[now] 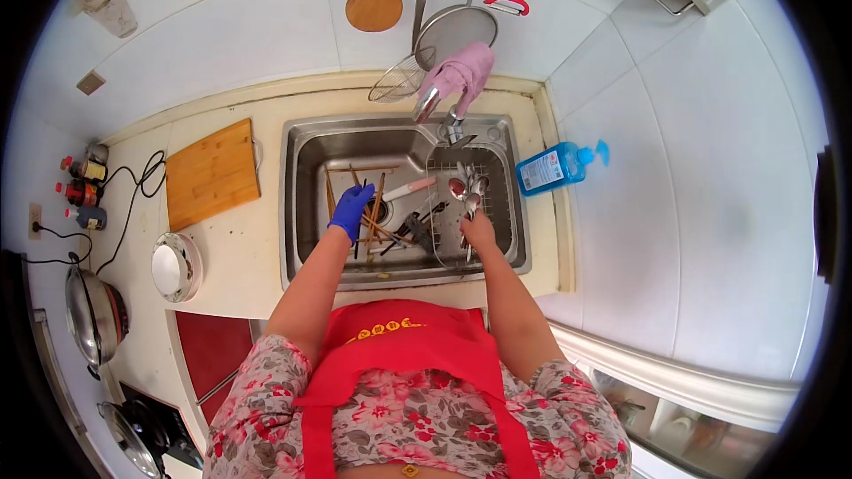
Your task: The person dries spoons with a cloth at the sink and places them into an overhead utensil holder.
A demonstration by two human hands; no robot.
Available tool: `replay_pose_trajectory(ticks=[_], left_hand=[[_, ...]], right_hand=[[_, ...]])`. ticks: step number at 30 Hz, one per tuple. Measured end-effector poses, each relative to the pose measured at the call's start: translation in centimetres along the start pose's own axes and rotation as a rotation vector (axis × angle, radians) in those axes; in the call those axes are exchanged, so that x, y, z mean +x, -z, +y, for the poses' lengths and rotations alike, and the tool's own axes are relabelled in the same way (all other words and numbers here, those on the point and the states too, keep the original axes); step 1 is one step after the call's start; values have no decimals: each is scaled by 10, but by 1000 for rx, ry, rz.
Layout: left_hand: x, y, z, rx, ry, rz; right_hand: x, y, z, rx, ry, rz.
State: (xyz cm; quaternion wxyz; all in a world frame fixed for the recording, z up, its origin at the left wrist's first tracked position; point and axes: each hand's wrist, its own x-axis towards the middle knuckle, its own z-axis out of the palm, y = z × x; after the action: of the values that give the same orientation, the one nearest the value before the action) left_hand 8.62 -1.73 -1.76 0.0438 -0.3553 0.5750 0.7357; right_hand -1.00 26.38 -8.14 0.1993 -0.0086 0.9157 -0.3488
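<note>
My left hand point(352, 210), in a blue rubber glove, is closed in the left half of the steel sink point(306, 160). Chopsticks point(381, 186) stick out around its fingers; its grip is partly hidden. My bare right hand point(477, 231) is wrapped round the handles of several metal spoons point(470, 188), bowls pointing away from me. These are above a wire rack point(501, 204) in the sink's right side. Between my hands lie a pale-handled utensil point(410, 188) and a dark tangle of utensils point(417, 229) near the drain.
A faucet point(454, 129) with a pink cloth point(461, 69) stands behind the sink. Right of it is a blue soap bottle point(546, 168). A cutting board point(211, 173) and stacked bowls point(176, 268) sit left. Utensils, including a wooden spatula point(374, 0), hang on the wall.
</note>
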Motion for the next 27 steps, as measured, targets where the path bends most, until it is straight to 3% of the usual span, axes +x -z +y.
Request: replay_pose_trajectory(ticks=[4,7,11,17,21,23,25,27], left_hand=[[-14,-6,7,-101,106,67],[-14,-9,7,-145,116,79],[-15,-14,13,-162,141,88],[-1,-20,4,-128,142,99],[16,-20,-10,-39,33,87],[21,-20,-9,328,-39,103],[22,-13,-5,358,-99,17],[21,-3,10,388,-157,-60]], right_hand=[[26,-19,25,-189,19,35],[39,-31,36,-89,-9,33],[46,-32,40,-189,-119,-35],[56,-31,61,-221,60,117],[57,-24,56,-171,72,224],[57,-18,48,-101,68,281],[22,21,-22,171,30,0],[1,32,-69,346,69,-132]])
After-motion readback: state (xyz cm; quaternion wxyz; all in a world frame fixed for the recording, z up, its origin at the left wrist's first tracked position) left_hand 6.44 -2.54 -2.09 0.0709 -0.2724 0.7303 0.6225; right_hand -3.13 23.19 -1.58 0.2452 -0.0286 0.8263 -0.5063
